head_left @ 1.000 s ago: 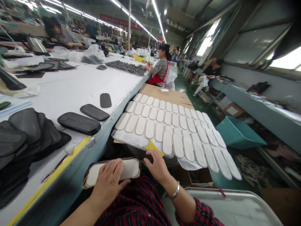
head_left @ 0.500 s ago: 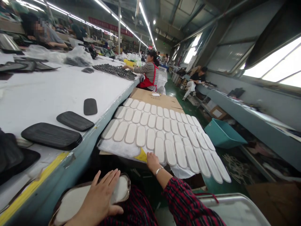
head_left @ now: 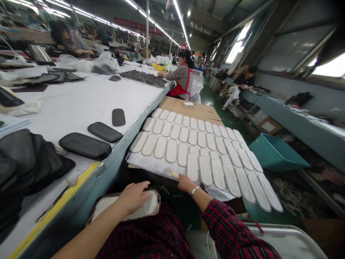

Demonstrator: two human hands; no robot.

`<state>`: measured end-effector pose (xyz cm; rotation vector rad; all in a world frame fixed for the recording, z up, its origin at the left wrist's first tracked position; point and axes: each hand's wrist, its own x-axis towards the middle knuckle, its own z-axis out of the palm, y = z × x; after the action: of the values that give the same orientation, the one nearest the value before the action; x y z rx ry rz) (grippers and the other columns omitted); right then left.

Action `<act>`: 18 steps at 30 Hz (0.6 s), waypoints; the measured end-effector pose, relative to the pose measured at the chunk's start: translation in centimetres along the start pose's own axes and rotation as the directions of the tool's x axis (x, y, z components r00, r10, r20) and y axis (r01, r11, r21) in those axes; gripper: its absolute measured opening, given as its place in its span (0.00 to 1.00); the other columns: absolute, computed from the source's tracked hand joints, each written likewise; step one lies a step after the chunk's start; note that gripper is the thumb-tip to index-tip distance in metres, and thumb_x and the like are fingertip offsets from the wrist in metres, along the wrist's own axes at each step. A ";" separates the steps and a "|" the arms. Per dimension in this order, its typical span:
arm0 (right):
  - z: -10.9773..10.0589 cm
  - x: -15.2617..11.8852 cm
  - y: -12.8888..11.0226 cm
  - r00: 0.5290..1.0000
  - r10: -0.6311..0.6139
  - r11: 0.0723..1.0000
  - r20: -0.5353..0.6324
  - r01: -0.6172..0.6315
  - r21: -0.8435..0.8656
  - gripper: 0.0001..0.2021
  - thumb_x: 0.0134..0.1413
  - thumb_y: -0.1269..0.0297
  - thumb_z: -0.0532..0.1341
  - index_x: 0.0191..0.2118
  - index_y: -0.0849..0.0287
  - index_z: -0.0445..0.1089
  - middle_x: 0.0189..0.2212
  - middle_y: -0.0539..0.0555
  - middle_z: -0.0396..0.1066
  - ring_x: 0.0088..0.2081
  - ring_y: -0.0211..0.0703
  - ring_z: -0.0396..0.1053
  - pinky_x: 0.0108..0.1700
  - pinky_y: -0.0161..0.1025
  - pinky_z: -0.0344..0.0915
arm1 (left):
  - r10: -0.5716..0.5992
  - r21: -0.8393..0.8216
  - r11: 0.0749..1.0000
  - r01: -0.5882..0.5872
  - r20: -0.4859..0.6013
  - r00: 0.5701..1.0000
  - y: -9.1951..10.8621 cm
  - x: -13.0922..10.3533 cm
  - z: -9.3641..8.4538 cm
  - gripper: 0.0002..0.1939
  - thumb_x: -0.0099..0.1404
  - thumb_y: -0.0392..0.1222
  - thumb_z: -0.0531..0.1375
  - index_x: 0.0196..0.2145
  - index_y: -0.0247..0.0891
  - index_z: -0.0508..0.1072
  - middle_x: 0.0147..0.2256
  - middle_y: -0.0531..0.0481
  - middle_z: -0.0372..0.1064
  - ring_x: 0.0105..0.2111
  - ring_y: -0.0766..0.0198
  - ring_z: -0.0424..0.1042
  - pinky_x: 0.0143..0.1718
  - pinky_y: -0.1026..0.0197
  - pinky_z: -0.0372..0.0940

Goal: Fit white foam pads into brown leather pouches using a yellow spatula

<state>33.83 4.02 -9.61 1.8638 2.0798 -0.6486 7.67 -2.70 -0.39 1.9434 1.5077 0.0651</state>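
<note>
- Fingers of the right hand [head_left: 186, 182] pinched on the near end of a thin yellow piece [head_left: 173, 173], blurred, just at the near edge of the rows of white oval pads [head_left: 201, 139]
- A silver bracelet [head_left: 195, 190] on that wrist, below a red and black plaid sleeve [head_left: 237, 226], both nearer than the pads
- Fingers of the left hand [head_left: 134, 197] released and loosely spread above an oblong white-faced piece [head_left: 152, 205] with a dark rim, nearer than the pads and to their left; whether the hand touches it cannot be told
- White cloth [head_left: 151, 163] showing under the pads' near left corner, and brown cardboard [head_left: 201, 112] beyond their far edge
- Left of the pads, a long white-topped counter [head_left: 75, 102] carrying stacked dark oblong pieces [head_left: 84, 145], with a heap of dark pieces [head_left: 23, 154] farther left
- Right of the pads, a teal bin [head_left: 280, 158]
- Well beyond the pads, a co-worker [head_left: 181, 80] in a striped top and red apron, one arm stretched over the counter towards a row of overlapping dark pieces [head_left: 142, 77]
</note>
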 end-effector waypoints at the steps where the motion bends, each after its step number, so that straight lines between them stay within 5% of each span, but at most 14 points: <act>1: -0.2 -0.8 0.2 1.000 -0.022 0.999 0.012 0.021 0.032 0.11 0.58 0.65 0.56 0.45 0.65 0.64 0.40 0.56 0.68 0.39 0.42 0.68 0.41 0.43 0.65 | 0.012 -0.015 1.000 -0.012 0.010 1.000 0.0 0.5 -0.2 0.24 0.57 0.45 0.51 0.50 0.33 0.69 0.48 0.40 0.69 0.49 0.54 0.67 0.53 0.52 0.56; 5: -1.4 -5.3 0.4 0.985 -0.174 0.970 0.019 0.168 0.174 0.14 0.56 0.72 0.52 0.48 0.63 0.62 0.38 0.54 0.71 0.37 0.38 0.69 0.40 0.34 0.62 | 0.060 -0.053 0.997 -0.059 0.019 0.998 0.0 1.8 -0.4 0.18 0.52 0.44 0.55 0.40 0.37 0.76 0.41 0.46 0.74 0.43 0.56 0.71 0.46 0.60 0.61; 10: -3.4 -10.2 -1.1 0.891 -0.451 0.821 -0.052 0.436 0.369 0.23 0.56 0.52 0.54 0.54 0.58 0.59 0.47 0.55 0.68 0.45 0.43 0.66 0.45 0.35 0.60 | 0.067 -0.088 0.994 -0.066 -0.002 0.998 -0.1 1.8 0.0 0.19 0.51 0.42 0.55 0.39 0.37 0.77 0.40 0.45 0.75 0.43 0.53 0.71 0.45 0.58 0.62; 15: -4.1 -9.9 -4.3 0.930 -0.360 0.925 -0.072 0.366 0.105 0.26 0.64 0.53 0.38 0.37 0.60 0.70 0.33 0.56 0.73 0.35 0.43 0.70 0.36 0.35 0.60 | 0.108 -0.170 0.980 -0.104 0.013 0.994 -0.1 1.0 -0.5 0.19 0.54 0.44 0.55 0.41 0.37 0.75 0.43 0.46 0.74 0.44 0.57 0.70 0.48 0.60 0.60; 18: -4.3 -8.6 -6.1 0.940 -0.326 0.945 -0.100 0.328 0.001 0.28 0.64 0.53 0.37 0.35 0.61 0.70 0.32 0.58 0.73 0.35 0.45 0.70 0.35 0.37 0.59 | 0.130 -0.383 0.919 -0.097 0.062 0.990 -0.6 1.0 -1.3 0.20 0.57 0.47 0.53 0.44 0.37 0.72 0.44 0.47 0.73 0.44 0.59 0.70 0.47 0.60 0.62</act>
<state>29.33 -1.73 -0.83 1.5988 2.4861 -0.6615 6.91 -1.13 -0.08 1.6934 1.2193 0.2993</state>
